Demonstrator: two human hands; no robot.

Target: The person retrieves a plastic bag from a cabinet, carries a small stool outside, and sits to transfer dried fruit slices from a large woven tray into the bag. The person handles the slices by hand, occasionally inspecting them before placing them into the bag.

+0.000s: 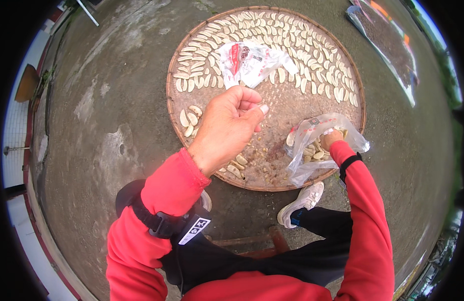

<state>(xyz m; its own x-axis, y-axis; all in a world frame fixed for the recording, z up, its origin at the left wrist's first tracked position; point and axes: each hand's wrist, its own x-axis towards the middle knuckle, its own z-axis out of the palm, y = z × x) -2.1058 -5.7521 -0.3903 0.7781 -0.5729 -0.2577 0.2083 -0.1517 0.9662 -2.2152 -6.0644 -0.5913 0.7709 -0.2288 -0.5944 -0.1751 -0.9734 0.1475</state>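
A round woven bamboo tray [271, 101] lies on the ground, with pale crescent-shaped slices [307, 64], perhaps of a fruit or vegetable, laid in curved rows over its far half. My left hand [232, 122] is raised above the tray's near middle, thumb near the curled fingers; whether it pinches anything small cannot be told. At the tray's right, my right hand [331, 139] reaches into a clear plastic bag [301, 131] of similar slices; its fingertips are hidden. A crumpled white plastic bag with red print [254, 64] rests on the rows beyond my left hand.
Loose slices lie at the tray's left edge [188, 119] and near edge [235, 169]. A wooden stool [279, 240] shows between my legs. A shoe [303, 203] is close to the tray's rim. Farther right, a sheet [390, 49] holds dark granular material on the concrete.
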